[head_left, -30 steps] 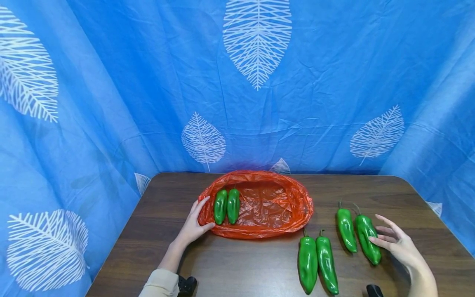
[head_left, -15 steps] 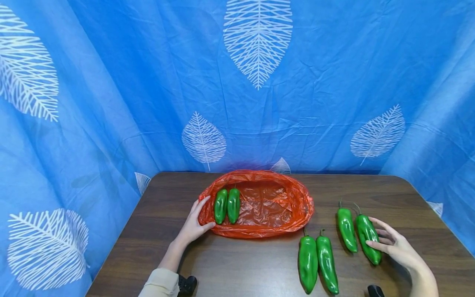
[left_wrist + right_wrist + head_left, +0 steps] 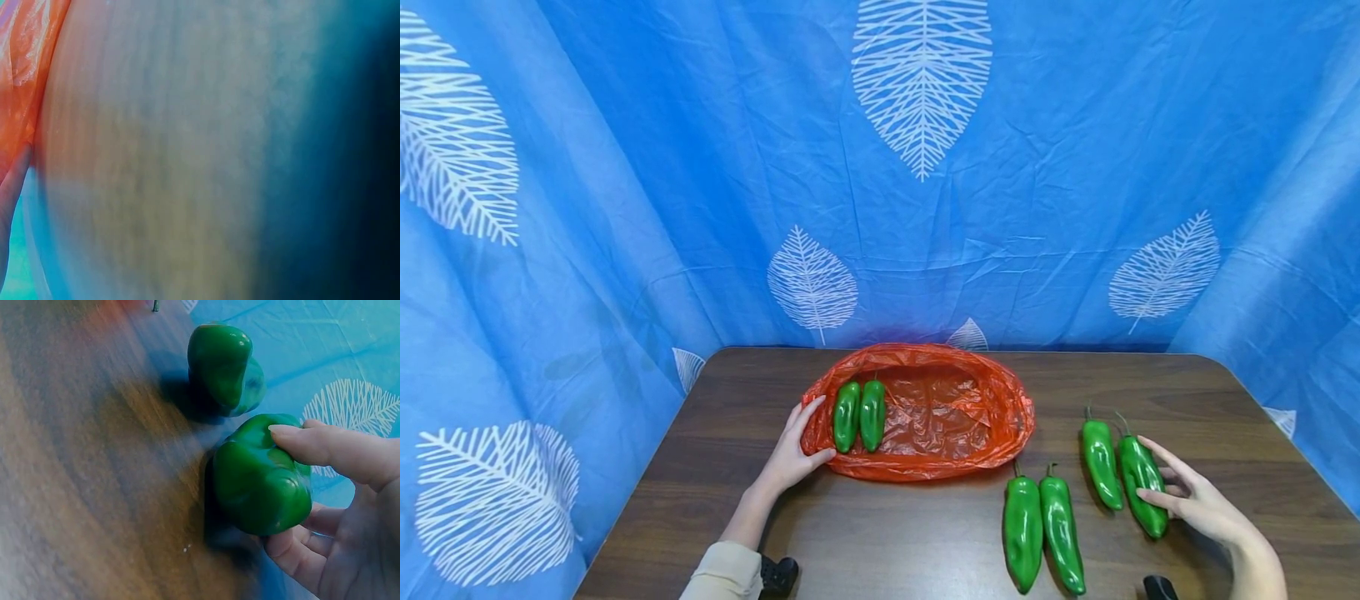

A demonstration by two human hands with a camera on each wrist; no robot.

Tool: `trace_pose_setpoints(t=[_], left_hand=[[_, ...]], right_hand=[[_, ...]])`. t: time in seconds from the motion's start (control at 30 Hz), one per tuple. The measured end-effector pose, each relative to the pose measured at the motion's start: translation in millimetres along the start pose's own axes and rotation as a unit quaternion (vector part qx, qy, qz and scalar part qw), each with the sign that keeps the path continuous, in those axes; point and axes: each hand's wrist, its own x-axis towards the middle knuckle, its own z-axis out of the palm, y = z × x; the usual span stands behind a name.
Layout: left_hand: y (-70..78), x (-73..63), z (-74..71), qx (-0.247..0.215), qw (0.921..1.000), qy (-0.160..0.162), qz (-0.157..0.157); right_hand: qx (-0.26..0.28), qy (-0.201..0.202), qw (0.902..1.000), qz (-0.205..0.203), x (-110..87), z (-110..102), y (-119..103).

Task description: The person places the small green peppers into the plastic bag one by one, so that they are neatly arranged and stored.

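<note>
In the head view my left hand holds the left end of an open red plastic bag, thumb on the near rim and fingers round the end. Two green peppers lie side by side inside the bag. Over on the right, my right hand grips the rightmost green chili pepper. The right wrist view shows the thumb on top of this pepper and other fingers beneath its far side. Most of my left hand is outside its wrist view, where one finger touches the bag.
Just left of the gripped pepper lies another green pepper. Two more, a left one and a right one, lie nearer on the brown wooden table. A blue leaf-patterned curtain hangs behind the table.
My right hand has come in from the right and its fingers have closed round the rightmost pepper, which has shifted slightly. The left hand and the bag have stayed still.
</note>
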Motion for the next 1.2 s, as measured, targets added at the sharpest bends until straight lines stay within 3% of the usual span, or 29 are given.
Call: trace_pose_setpoints(t=[0.27, 0.57, 0.87, 1.2], left_hand=[[-0.1, -0.4, -0.8, -0.002, 1.0, -0.001, 0.002], [-0.3, -1.0, -0.3, -0.001, 1.0, -0.001, -0.004], [-0.8, -0.2, -0.1, -0.004, 1.0, 0.006, 0.005], [-2.0, 0.2, 1.2, 0.002, 1.0, 0.005, 0.004]], right_hand=[[0.006, 0.001, 1.0, 0.003, 3.1, 0.8, -0.6], [0.017, 0.028, 0.9995, -0.003, 5.5, 4.8, 0.3], [-0.021, 0.031, 0.9993, -0.001, 4.3, 4.3, 0.3], [-0.052, 0.065, 0.9965, 0.004, 1.5, 5.5, 2.6]])
